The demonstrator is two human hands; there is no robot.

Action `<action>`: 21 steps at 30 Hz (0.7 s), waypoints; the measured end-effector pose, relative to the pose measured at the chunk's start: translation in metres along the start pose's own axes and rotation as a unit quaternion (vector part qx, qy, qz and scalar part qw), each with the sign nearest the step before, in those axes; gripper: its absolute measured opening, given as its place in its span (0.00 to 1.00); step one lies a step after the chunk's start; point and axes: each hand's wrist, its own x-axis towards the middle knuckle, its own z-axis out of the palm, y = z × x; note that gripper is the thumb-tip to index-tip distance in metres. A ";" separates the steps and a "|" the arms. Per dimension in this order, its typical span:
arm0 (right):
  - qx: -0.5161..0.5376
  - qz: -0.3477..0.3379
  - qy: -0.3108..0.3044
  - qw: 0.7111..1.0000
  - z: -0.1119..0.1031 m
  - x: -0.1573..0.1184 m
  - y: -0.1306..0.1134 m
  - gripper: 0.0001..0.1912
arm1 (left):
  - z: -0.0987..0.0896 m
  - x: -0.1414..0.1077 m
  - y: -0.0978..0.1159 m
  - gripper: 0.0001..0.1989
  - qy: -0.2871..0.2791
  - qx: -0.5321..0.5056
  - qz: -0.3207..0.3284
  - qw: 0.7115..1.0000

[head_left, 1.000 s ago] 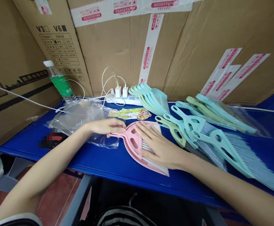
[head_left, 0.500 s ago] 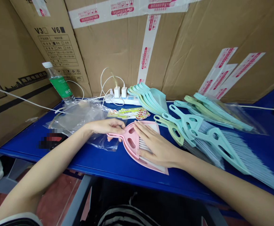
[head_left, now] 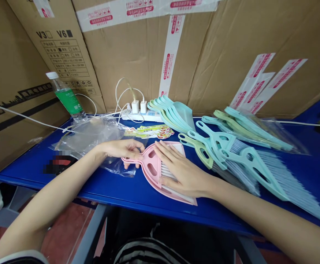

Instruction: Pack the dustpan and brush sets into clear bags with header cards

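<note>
A pink hand brush (head_left: 152,161) with pale bristles lies nested on a pink dustpan (head_left: 186,200) at the front of the blue table. My left hand (head_left: 125,149) pinches the two stacked handles between thumb and fingers. Flat across the bristles rests my right hand (head_left: 180,170), its fingers stretched out and pointing up and left; it covers much of the bristles and the pan's middle. Just right of it are a green hand brush (head_left: 201,152) and several turquoise ones, the nearest a turquoise hand brush (head_left: 259,170) with bluish bristles.
Stacked dustpans (head_left: 176,113) lean at the back beside a white power strip (head_left: 149,116) with chargers. Bagged dustpans (head_left: 248,128) lie back right. Clear plastic bags (head_left: 94,137), paper labels (head_left: 151,131) and a bottle (head_left: 69,99) are on the left. Cardboard (head_left: 138,55) walls the back.
The view has shifted slightly. Both hands keep nearly the same place on the pink brush and dustpan; the left fingers have moved a little at the handles.
</note>
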 end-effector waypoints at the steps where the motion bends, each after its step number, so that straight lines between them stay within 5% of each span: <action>1: -0.001 0.000 -0.004 1.000 0.000 0.000 0.000 0.46 | 0.000 0.000 -0.001 0.21 0.001 0.002 -0.001 1.000; 13: -0.011 0.032 -0.059 0.998 -0.007 -0.005 -0.005 0.48 | 0.008 -0.006 0.012 0.20 0.012 0.061 0.000 0.998; 16: -0.014 0.029 -0.051 0.998 -0.008 -0.008 -0.007 0.47 | 0.010 -0.011 0.016 0.19 0.081 0.164 0.006 0.983; 21: -0.024 0.041 -0.054 0.997 -0.005 -0.009 -0.008 0.47 | 0.007 -0.005 0.029 0.14 0.232 0.371 0.052 0.898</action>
